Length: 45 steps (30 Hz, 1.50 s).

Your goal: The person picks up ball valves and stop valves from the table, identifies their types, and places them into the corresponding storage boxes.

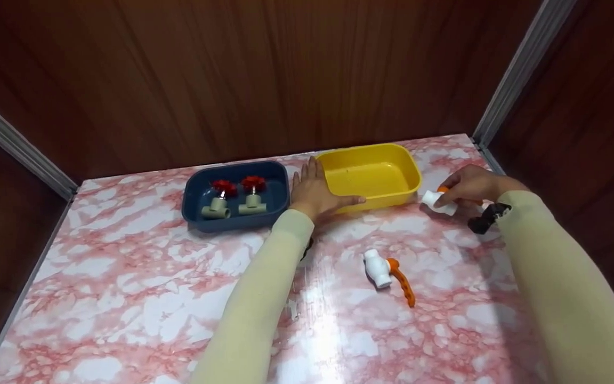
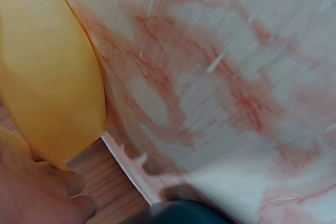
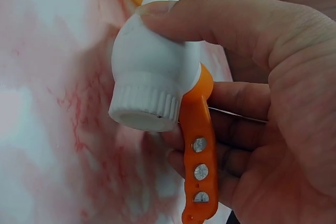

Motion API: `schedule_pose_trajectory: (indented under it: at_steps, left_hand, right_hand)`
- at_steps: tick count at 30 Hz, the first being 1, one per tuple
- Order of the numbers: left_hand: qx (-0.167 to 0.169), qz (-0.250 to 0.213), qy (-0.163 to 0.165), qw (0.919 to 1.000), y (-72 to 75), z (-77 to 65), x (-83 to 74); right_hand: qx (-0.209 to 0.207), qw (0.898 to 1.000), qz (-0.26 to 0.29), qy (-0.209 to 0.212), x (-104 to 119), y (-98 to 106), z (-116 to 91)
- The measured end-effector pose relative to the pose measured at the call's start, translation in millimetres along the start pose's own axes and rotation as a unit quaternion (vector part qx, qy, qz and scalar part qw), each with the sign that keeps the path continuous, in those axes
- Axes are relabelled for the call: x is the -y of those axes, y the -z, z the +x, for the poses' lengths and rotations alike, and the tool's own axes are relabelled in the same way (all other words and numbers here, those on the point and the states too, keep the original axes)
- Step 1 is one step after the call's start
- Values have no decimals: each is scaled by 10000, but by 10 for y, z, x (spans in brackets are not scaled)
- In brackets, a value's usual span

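Note:
My right hand grips a white plastic ball valve with an orange lever handle, just right of the yellow tray. In the right wrist view the thumb lies across the white body, while the other fingers are behind the handle. With fingers spread straight, my left hand rests against the yellow tray's left end, its thumb along the front rim. A second white ball valve with an orange handle lies on the table in front of that tray.
Left of the yellow tray stands a dark blue tray containing two beige valves with red wheel handles. Both trays sit near the back edge of the pink marbled table. Brown wood-grain panels close off the back and sides.

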<state>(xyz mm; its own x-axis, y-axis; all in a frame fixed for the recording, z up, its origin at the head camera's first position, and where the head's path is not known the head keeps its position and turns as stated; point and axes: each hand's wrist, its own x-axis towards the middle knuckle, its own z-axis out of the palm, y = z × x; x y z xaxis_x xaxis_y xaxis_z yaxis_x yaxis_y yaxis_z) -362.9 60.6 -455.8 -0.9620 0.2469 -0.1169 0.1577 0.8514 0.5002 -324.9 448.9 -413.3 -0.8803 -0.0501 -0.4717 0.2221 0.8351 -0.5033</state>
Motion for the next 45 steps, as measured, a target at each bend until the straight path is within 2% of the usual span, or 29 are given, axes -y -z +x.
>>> schedule_pose_trajectory:
  at_steps: [5,14,26,36,45]
  left_hand:
    - [32,-52,-35,10000,12,-1,19]
    - [9,5,-7,10000,28,-67,2]
    - [-53,-3,-6,10000,32,-66,-7]
    - [-52,-94,50,9999,26,-107,8]
    - [41,42,35,10000,11,-30,26]
  right_hand:
    - [-183,9998,85,85,44,-3,-18]
    - [-643,9963,-206,537,179,22,-115]
    - [-851,9931,-95,806,387,89,-196]
    - [-944,9916,208,859,584,59,-188]
    - [-1177,9848,705,1063,806,-44,-129]
